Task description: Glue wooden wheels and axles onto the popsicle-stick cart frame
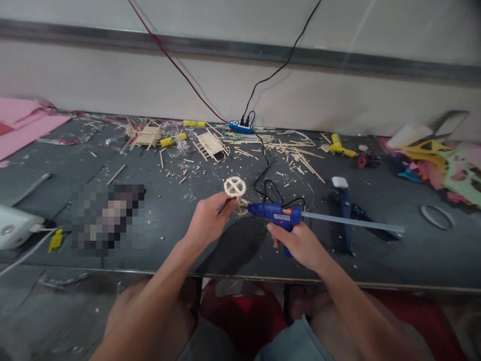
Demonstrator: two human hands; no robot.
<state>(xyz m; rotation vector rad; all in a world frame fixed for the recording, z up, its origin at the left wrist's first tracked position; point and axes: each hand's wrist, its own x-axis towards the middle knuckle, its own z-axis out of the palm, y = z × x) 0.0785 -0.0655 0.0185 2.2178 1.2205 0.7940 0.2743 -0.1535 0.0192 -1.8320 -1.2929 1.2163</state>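
Observation:
My left hand pinches a small wooden wheel with cross-shaped spokes, held above the dark tabletop. A second round wooden piece shows just below it, partly hidden by my fingers. My right hand is wrapped around the handle of a blue hot glue gun. The gun's nozzle points left and reaches the lower round piece; whether it touches cannot be made out. A long translucent glue stick sticks out of the gun's rear.
Loose wooden sticks and small stick models lie toward the back, near a blue power strip. A blurred-out dark object lies left. At right are a tape ring and coloured scraps. The gun's black cord crosses the table.

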